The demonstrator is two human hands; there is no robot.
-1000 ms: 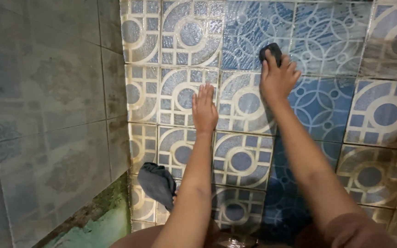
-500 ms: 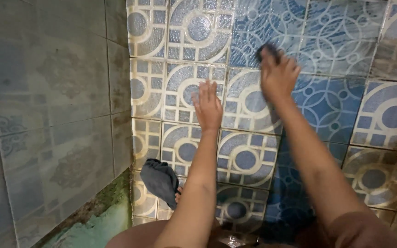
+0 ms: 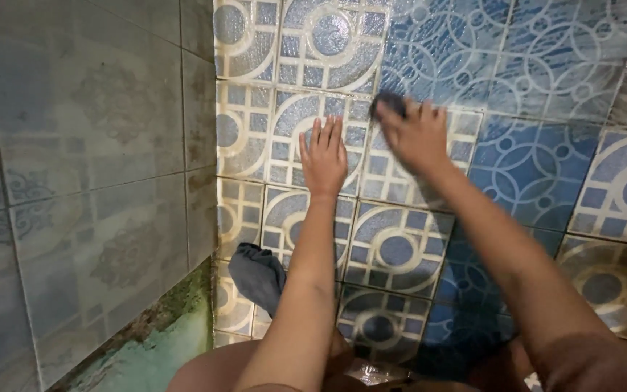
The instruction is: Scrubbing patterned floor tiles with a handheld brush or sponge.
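Right hand (image 3: 415, 134) clamped on a dark scrubbing pad (image 3: 388, 104), pressed against the patterned floor tiles (image 3: 393, 250) (far centre). Left hand (image 3: 324, 156) flat, fingers extended, just left. Grey cloth (image 3: 257, 274) near-left.

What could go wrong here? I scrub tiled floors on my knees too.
The tiled floor looks wet and glossy, so the flat left hand bearing weight could slip. The right hand scrubs with a dark pad close beside it and might knock it. The grey cloth lies near the knees.
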